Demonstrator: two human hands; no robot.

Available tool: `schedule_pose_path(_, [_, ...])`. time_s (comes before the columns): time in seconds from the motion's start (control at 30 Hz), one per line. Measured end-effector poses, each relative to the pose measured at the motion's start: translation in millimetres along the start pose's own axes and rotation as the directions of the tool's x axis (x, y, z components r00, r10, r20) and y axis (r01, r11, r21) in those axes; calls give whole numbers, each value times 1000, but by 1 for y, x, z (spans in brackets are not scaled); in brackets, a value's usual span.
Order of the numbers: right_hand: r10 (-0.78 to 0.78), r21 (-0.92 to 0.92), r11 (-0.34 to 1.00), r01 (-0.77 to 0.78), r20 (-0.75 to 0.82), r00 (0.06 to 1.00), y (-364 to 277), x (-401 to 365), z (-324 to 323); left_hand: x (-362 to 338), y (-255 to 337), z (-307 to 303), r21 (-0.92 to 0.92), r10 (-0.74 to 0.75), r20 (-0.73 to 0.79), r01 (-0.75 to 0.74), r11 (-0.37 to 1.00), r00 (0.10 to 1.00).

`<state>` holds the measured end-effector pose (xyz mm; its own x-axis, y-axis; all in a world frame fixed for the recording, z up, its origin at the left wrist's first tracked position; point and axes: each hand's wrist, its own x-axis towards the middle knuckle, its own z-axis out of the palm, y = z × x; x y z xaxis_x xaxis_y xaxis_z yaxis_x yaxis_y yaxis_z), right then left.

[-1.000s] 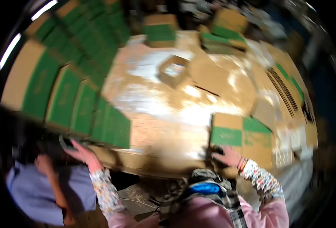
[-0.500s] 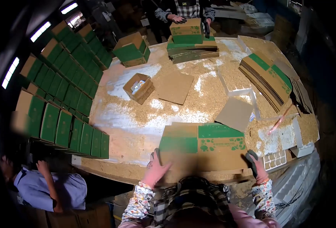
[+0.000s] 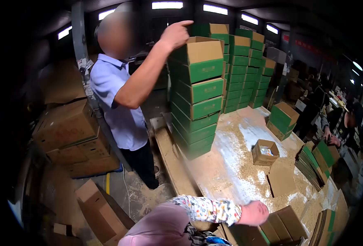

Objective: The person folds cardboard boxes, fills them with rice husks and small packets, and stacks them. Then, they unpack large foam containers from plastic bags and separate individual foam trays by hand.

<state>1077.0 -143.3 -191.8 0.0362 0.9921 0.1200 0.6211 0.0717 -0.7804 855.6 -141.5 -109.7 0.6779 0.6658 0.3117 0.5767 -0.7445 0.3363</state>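
My left hand (image 3: 254, 213), in a pink glove, is curled over the near edge of an open cardboard box (image 3: 286, 223) at the bottom of the view. Its fingertips bend down out of sight at the box edge. The box's brown inside and flaps show, with a strip of green on its side. My right hand is not in view.
A person in a light blue shirt (image 3: 118, 98) stands left, one arm raised by tall stacks of green boxes (image 3: 202, 106). On the table (image 3: 230, 164) are a small carton (image 3: 265, 152), a cardboard sheet (image 3: 280, 180) and flat cartons (image 3: 323, 227). Another person (image 3: 333, 137) handles cartons at right.
My view has swung left and up. The carton that lay flat before me now stands opened out. My right hand has left the view, and the person in blue has an arm raised.
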Motion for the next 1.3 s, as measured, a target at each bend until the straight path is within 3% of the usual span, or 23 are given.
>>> schedule_pose_path(0.07, [-26,-35,999,27,34,999,-10,5,6,12,8,64,-137,98,192,-72,988,976])
schedule_pose_path(0.13, [-41,-63,997,44,51,998,-15,7,9,12,-8,129,-245,96,343,-9,970,934])
schedule_pose_path(0.3, [-54,-131,990,61,55,997,-19,6,13,-21,-37,172,-337,82,308,28,941,948])
schedule_pose_path(0.4, [-37,-166,985,44,46,998,-16,3,9,-20,-29,188,-236,-150,126,176,956,981])
schedule_pose_path(0.43, [-31,-174,984,39,48,998,-15,2,8,-23,-16,132,-223,-388,-96,361,906,917])
schedule_pose_path(0.47, [-33,-181,983,42,49,998,-14,3,8,-26,-30,124,-538,-477,153,478,694,866])
schedule_pose_path(0.53, [-42,-198,979,50,47,998,-11,2,4,-20,-45,135,-728,-468,327,535,429,821])
schedule_pose_path(0.63, [-42,-218,975,52,49,998,-6,1,1,-17,-36,181,-645,-513,116,457,612,851])
schedule_pose_path(0.67, [-33,-217,975,43,50,998,-10,2,4,-20,-26,163,-677,-574,89,472,565,814])
schedule_pose_path(0.7, [-29,-224,974,41,53,998,-9,3,5,-22,-22,144,-642,-613,105,524,560,783])
schedule_pose_path(0.77, [-18,-242,970,31,56,998,-8,3,5,-25,-30,148,-627,-625,368,680,380,688])
schedule_pose_path(0.8, [-22,-250,968,34,52,998,-8,5,5,-14,-65,176,-535,-449,415,611,583,792])
schedule_pose_path(0.83, [-17,-250,968,29,49,999,-5,4,5,-2,-112,232,-449,-246,491,485,751,836])
schedule_pose_path(0.9, [-1,-261,965,15,52,999,-5,0,3,-17,-114,219,-661,93,328,158,734,940])
schedule_pose_path(0.93, [12,-267,964,3,54,998,-4,-2,2,-24,-115,212,-744,257,227,-3,669,939])
schedule_pose_path(0.97, [21,-271,963,-6,55,998,-5,-3,3,-18,-117,222,-843,238,223,64,535,945])
schedule_pose_path(1.0, [20,-282,959,-5,52,998,-4,-2,3,-15,-95,192,-761,108,338,204,616,935])
schedule_pose_path(1.07, [26,-297,955,-13,39,999,-1,-4,2,-8,-50,131,-534,-163,537,483,694,827])
schedule_pose_path(1.1, [35,-302,953,-23,34,999,0,-6,1,-31,-29,137,-468,-256,192,318,825,947])
schedule_pose_path(1.17, [50,-317,948,-34,44,998,4,-12,-2,-64,-60,149,-149,121,163,-97,984,979])
schedule_pose_path(1.23, [68,-326,944,-54,33,997,8,-17,-6,-88,-129,229,146,305,177,-331,932,936])
schedule_pose_path(1.27, [76,-340,938,-66,17,997,13,-19,-8,-83,-123,204,24,70,117,-73,997,991])
schedule_pose_path(1.3, [92,-369,926,-85,4,996,21,-26,-14,-65,-113,175,-58,-141,80,146,988,987])
